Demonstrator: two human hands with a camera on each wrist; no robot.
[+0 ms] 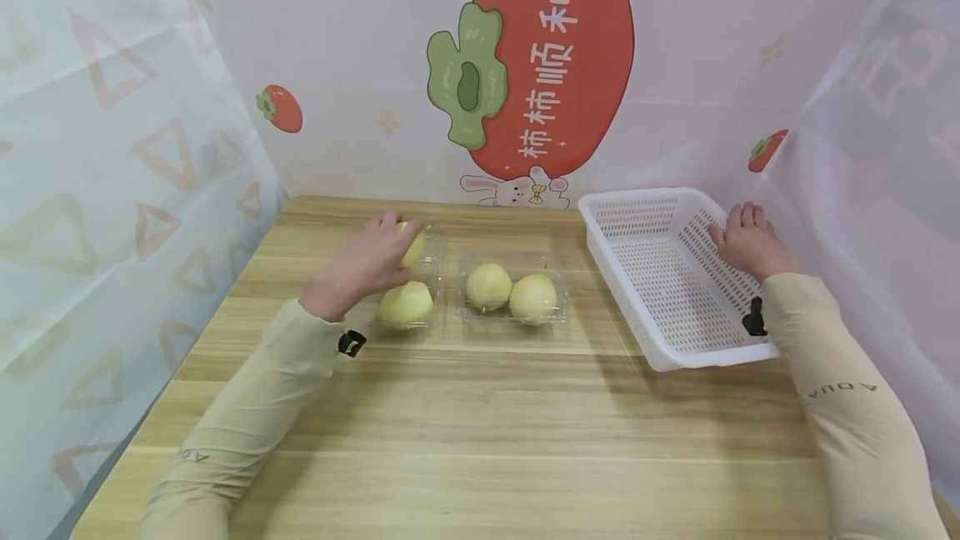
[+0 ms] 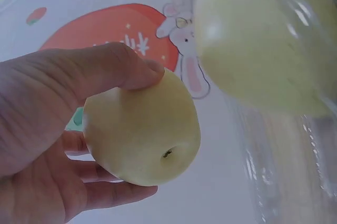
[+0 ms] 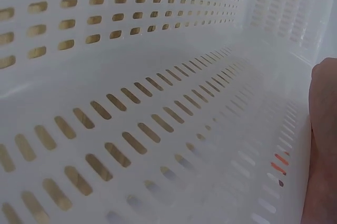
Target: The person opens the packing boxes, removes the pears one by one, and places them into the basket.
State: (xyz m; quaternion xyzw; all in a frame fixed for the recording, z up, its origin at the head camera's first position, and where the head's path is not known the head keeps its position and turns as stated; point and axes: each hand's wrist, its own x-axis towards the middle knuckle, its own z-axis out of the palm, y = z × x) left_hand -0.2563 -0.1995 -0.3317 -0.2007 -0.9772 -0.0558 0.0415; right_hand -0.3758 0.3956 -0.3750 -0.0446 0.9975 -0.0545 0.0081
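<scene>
My left hand (image 1: 363, 261) grips a pale yellow pear (image 2: 142, 129), thumb on one side and fingers round the other. In the head view this pear (image 1: 413, 247) shows partly behind the fingers, over the far end of a clear plastic box (image 1: 435, 232). A second pear (image 1: 405, 304) lies in the near end of that box. On the far right, my right hand (image 1: 752, 244) holds the right side of a white perforated basket (image 1: 633, 307). Its thumb (image 3: 324, 129) lies along the inner wall in the right wrist view; the other fingers are hidden there.
Beside the left box stands another clear plastic box (image 1: 471, 317) with two pears (image 1: 488, 286) in it. The basket holds nothing. A wooden table (image 1: 480, 432) carries everything, with printed sheets (image 1: 360, 48) hanging at the back and both sides.
</scene>
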